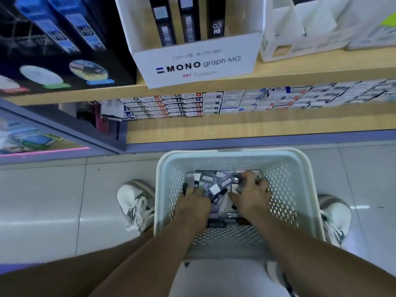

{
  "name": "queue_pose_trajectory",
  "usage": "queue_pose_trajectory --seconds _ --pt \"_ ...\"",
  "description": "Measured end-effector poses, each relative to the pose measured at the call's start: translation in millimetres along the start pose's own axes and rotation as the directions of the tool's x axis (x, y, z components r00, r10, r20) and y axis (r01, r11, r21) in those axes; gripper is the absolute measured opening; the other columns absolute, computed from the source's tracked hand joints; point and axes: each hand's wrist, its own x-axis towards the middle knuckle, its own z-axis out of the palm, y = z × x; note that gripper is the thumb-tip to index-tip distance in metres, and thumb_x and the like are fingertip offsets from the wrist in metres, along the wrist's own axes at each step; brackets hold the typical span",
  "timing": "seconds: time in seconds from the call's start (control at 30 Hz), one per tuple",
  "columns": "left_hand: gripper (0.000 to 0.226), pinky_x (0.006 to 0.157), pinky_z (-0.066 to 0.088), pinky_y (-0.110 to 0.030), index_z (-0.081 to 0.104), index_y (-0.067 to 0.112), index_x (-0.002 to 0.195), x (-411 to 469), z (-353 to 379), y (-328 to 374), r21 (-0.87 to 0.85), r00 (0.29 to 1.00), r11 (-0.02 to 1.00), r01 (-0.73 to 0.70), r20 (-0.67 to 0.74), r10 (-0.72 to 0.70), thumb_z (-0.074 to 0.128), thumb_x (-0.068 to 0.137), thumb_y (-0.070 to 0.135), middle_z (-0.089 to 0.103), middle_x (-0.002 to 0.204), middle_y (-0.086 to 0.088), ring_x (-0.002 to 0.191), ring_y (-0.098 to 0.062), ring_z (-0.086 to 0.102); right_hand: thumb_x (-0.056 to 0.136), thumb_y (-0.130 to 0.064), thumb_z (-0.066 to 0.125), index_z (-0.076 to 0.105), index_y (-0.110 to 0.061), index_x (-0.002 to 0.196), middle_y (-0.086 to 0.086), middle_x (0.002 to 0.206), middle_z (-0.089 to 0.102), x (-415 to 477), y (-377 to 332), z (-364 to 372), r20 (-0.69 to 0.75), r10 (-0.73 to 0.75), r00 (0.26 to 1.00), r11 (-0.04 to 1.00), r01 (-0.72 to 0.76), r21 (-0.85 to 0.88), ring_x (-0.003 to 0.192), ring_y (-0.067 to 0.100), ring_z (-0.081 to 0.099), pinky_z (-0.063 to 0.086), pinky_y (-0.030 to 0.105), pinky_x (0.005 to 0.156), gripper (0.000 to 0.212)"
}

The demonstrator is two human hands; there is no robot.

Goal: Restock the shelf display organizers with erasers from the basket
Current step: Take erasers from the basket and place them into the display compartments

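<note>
Erasers (227, 180) lie heaped on the bottom of the white basket (233, 152), lower centre of the frame, their long axes pointing every way. Your left hand (192, 200) digs into the heap's left edge, fingers curled down and tips hidden. Your right hand (250, 195) spreads bent fingers over its right side. Whether either has a hold cannot be told. One white-sleeved eraser (215, 188) lies diagonally between both hands. Shelf organizers (214, 103) stand above, mid-frame.
</note>
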Motion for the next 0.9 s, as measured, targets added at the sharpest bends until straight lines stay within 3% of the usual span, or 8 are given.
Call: queue_pose_trajectory --seconds 0.13,0.27,0.47,0.6,0.67,0.73,0.8,0.9 --pt "0.035 0.097 0.039 -0.04 0.055 0.013 0.121 -2.9 -5.3 1.1 0.088 0.998 0.995 -0.057 0.006 0.056 0.054 0.087 0.008 0.058 0.125 -0.01 0.116 -0.031 0.052 0.08 -0.011 0.067 0.044 -0.025 0.122 0.013 0.109 0.054 3.3 2.0 -1.4 0.016 -0.001 1.0 0.989 -0.001 0.145 0.079 0.032 0.059 0.052 0.035 0.067 0.05" --pt "0.027 0.096 0.038 -0.041 0.058 0.011 0.114 -3.6 -8.9 0.8 0.061 0.996 0.996 -0.06 0.063 0.056 0.053 0.088 0.009 0.059 0.12 -0.012 0.113 -0.031 0.052 0.081 -0.011 0.07 0.047 -0.014 0.102 0.004 0.078 0.057 5.7 6.1 -4.8 0.127 0.056 0.99 0.961 -0.088 0.262 0.075 0.025 0.058 0.048 0.031 0.069 0.031" --pt "0.032 0.096 0.044 -0.042 0.055 0.008 0.123 -11.1 -14.2 4.6 -0.001 0.99 0.996 -0.089 0.108 0.088 0.051 0.09 0.008 0.053 0.128 -0.014 0.12 -0.032 0.047 0.083 -0.004 0.067 0.062 -0.006 0.092 0.014 0.08 0.061 -4.0 -3.9 -20.6 0.316 0.06 0.947 0.8 -0.235 0.553 0.059 0.022 0.054 0.042 0.028 0.056 0.01" --pt "0.025 0.086 0.049 -0.036 0.055 0.009 0.115 -19.2 -21.3 1.6 -0.24 0.996 0.967 -0.085 -0.018 0.083 0.048 0.092 0.004 0.063 0.116 -0.009 0.104 -0.028 0.062 0.091 0.005 0.054 0.056 -0.007 0.089 0.012 0.074 0.053 -22.7 -17.2 -36.3 0.389 0.033 0.921 0.548 -0.342 0.763 0.029 0.012 0.043 0.034 0.017 0.036 0.012" --pt "0.011 0.073 0.047 -0.028 0.056 0.012 0.103 -19.2 -29.1 2.0 -0.606 0.996 0.795 0.033 -0.048 -0.078 0.047 0.097 0.013 0.065 0.103 -0.008 0.086 -0.02 0.061 0.092 0.005 0.053 0.056 -0.008 0.092 0.011 0.075 0.052 -32.8 -21.2 -45.6 0.381 0.015 0.925 0.457 -0.345 0.82 0.03 0.01 0.04 0.034 0.016 0.034 0.013" --pt "0.014 0.07 0.054 -0.027 0.059 0.013 0.092 -26.1 -42.8 9.2 -0.943 0.981 0.306 0.13 0.076 -0.181 0.049 0.098 0.019 0.067 0.088 -0.006 0.072 -0.017 0.061 0.093 0.002 0.053 0.056 -0.008 0.094 0.013 0.075 0.053 -41.0 -25.7 -52.0 0.331 0.012 0.943 0.391 -0.309 0.867 0.031 0.012 0.04 0.036 0.018 0.034 0.011" --pt "0.016 0.078 0.058 -0.04 0.063 0.01 0.092 -41.7 -56.8 19.3 -0.978 0.976 -0.124 0.17 0.185 -0.118 0.049 0.098 0.017 0.067 0.081 -0.007 0.07 -0.019 0.063 0.093 0.002 0.051 0.056 -0.01 0.089 0.013 0.069 0.052 -49.6 -32.4 -55.5 0.225 0.035 0.974 0.335 -0.223 0.916 0.033 0.013 0.043 0.038 0.021 0.038 0.013" --pt "0.024 0.069 0.057 -0.034 0.063 0.013 0.08 -71.6 -76.7 37.0 -0.956 0.986 -0.248 0.158 0.166 -0.013 0.049 0.099 0.019 0.063 0.076 -0.008 0.071 -0.019 0.059 0.091 0.001 0.051 0.056 -0.009 0.086 0.005 0.066 0.058 -62.7 -44.3 -58.9 -0.021 0.158 0.987 0.33 -0.033 0.943 0.048 0.014 0.054 0.042 0.026 0.049 0.012"
